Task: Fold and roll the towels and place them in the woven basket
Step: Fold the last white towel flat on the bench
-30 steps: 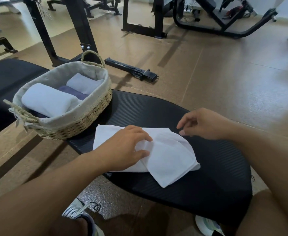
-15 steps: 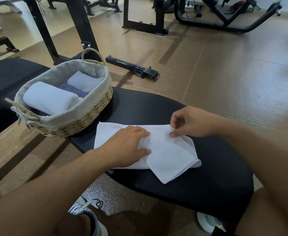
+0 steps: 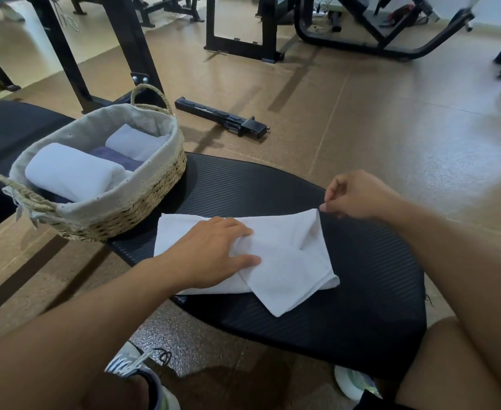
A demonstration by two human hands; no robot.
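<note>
Right fingers (image 3: 329,206) pinch one towel (image 3: 287,261), left fingers (image 3: 237,232) flat — three towels in basket (image 3: 142,199).

1. White terry-cloth towel (image 3: 284,255): half-folded, lying flat on the black ribbed pad just right of the basket. One loose flap angles toward me, its far right corner pulled up.
2. Oval woven straw basket w/ grey cloth liner (image 3: 142,202): upright on the pad's left end, rope handles at both ends.
3. Inside it: a rolled white towel (image 3: 71,170) at the near end, a smaller rolled white towel (image 3: 133,143) at the far end, and a dark purple towel (image 3: 116,156) btwn and partly under them.
</note>
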